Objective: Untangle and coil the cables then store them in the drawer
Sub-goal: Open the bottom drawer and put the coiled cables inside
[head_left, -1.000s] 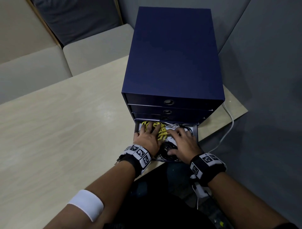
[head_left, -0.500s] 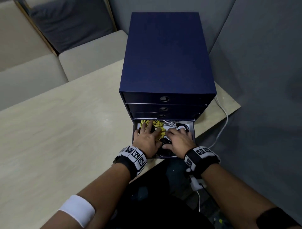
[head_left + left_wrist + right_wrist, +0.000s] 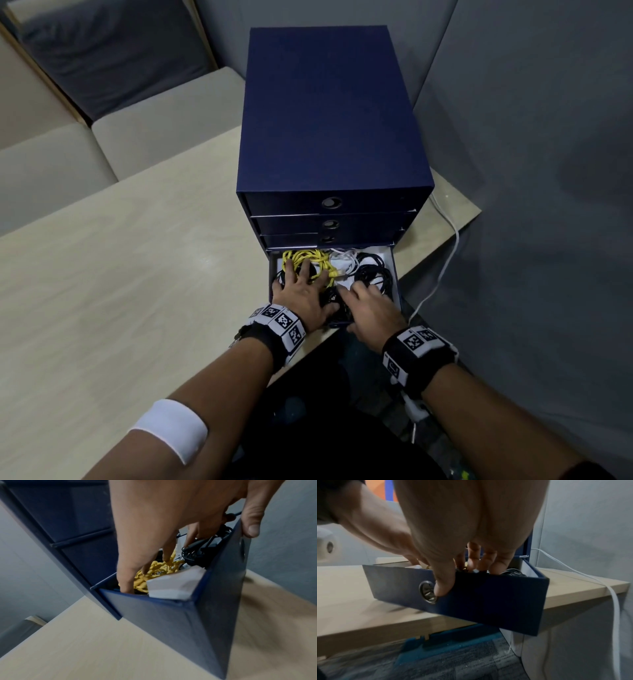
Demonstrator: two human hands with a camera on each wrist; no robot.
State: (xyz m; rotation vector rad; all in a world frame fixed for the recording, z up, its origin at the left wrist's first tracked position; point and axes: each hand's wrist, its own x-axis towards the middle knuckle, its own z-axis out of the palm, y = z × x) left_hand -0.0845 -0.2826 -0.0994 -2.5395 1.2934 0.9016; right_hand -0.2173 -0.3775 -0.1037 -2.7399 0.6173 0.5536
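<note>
Both hands have drawn back toward the drawer's (image 3: 396, 284) front since a second ago. Left hand (image 3: 301, 294) lies with fingers spread, pressing on the yellow cable (image 3: 308, 258). Right hand (image 3: 371, 308) rests fingers on the black cables (image 3: 373, 274), thumb (image 3: 443, 586) on the drawer front beside the ring pull (image 3: 427, 592). All cables, white one (image 3: 344, 262) included, lie inside the open bottom drawer of the cabinet (image 3: 329, 113) on the table (image 3: 120, 274).

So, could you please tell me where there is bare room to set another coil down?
The tabletop left of the drawer unit is bare. The open bottom drawer is crowded: yellow cable, white cable, black cables and both hands, left hand, right hand.
</note>
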